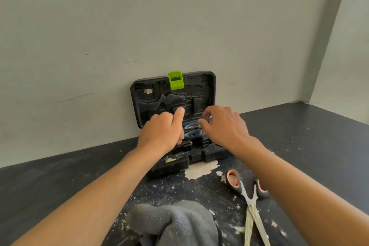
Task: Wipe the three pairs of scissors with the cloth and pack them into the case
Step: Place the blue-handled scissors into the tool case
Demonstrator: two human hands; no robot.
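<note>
A dark, paint-flecked table (pixel 79 170) carried an open black case (pixel 171 166) at the far wall, a grey cloth (pixel 179 219) near, and orange-handled scissors (pixel 249 195) to its right.

Place: a bare work corner, most like a workshop or a room under repair
Surface: a dark bench (pixel 60 181) speckled all over with pale flecks and scraps; a larger pale patch (pixel 199 170) where the coating has come off
Walls: plain grey-green wall (pixel 139 16), scuffed with pencil lines and small marks; a second wall (pixel 343 46) meets it at the right to form a corner
Tools: a black moulded tool case (pixel 173 96) with a green latch (pixel 175 80) stands open against the wall; orange-handled scissors (pixel 249 195) with stained blades lie on the bench; a grey cloth (pixel 175 221) lies crumpled at the near edge
</note>
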